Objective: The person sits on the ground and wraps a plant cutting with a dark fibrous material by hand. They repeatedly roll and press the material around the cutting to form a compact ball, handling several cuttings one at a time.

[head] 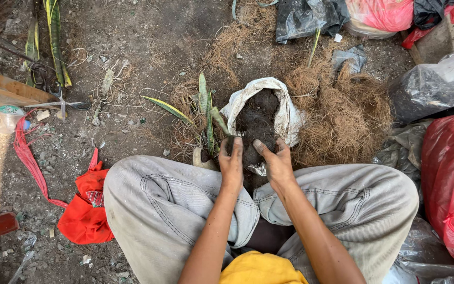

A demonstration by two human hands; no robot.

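Head view: our left hand (231, 164) and right hand (275, 164) are cupped around one lump of dark crumbly soil (252, 151), fingers curled against its sides, thumbs up. Lump sits between the palms, just above our knees in grey trousers (158, 205). Directly beyond the hands, a white woven sack (288, 117) rolled open, full of the same black soil. Left of our left hand, stiff striped blade-shaped leaves (206, 113). Right of our right hand, a wiry brown fibre heap (345, 118). Farther right, a glossy red plastic bag (447, 173).
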